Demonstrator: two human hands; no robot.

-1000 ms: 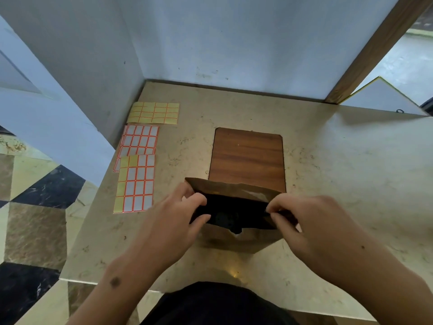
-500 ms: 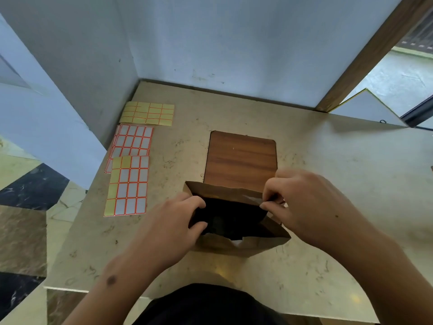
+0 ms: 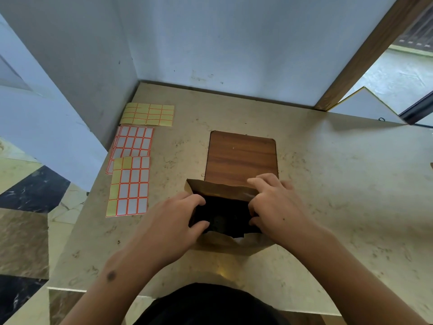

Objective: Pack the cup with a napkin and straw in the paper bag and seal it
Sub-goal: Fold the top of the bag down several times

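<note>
A brown paper bag [image 3: 218, 190] stands upright near the table's front edge, its mouth open and dark inside. My left hand [image 3: 173, 221] pinches the left rim of the mouth. My right hand [image 3: 274, 207] grips the right rim, fingers reaching over the back flap. The inside of the bag is too dark to show the cup, napkin or straw; a bit of white shows at the torn front rim.
Three label sticker sheets [image 3: 130, 186] lie at the table's left, one yellow sheet [image 3: 148, 114] farthest back. A wooden board [image 3: 241, 156] lies just behind the bag. Walls close the back and left; the beige table [image 3: 339, 195] ends at the left drop to the floor.
My right hand moved from the bag's right front corner up to the back right rim. The left hand stayed on the left rim. The camera view shifted slightly.
</note>
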